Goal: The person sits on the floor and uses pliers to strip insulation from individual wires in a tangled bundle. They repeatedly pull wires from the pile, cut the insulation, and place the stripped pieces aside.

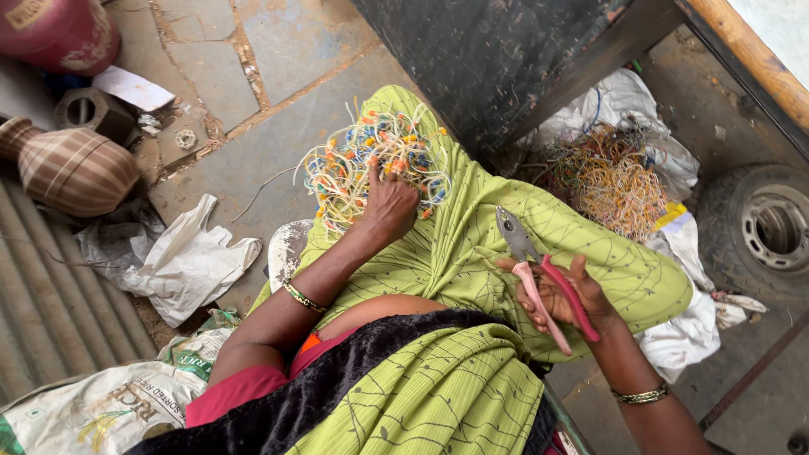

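My left hand (389, 205) reaches forward into a tangle of pale wires with coloured connectors (371, 160) that lies on my knee, over the green patterned cloth (472, 244) of my garment. Its fingers are pressed into the bundle, gripping it. My right hand (566, 295) rests on my other thigh and holds a pair of pliers (539, 274) with pink and red handles, the metal jaws pointing up and away from me. A bangle sits on each wrist.
A second heap of orange and yellow wires (611, 177) lies on white sacking at the right, beside a small wheel (771, 227). A dark bench (506, 59) stands ahead. A striped clay pot (72, 168), crumpled white plastic (190, 265) and a printed sack (101, 409) lie at the left.
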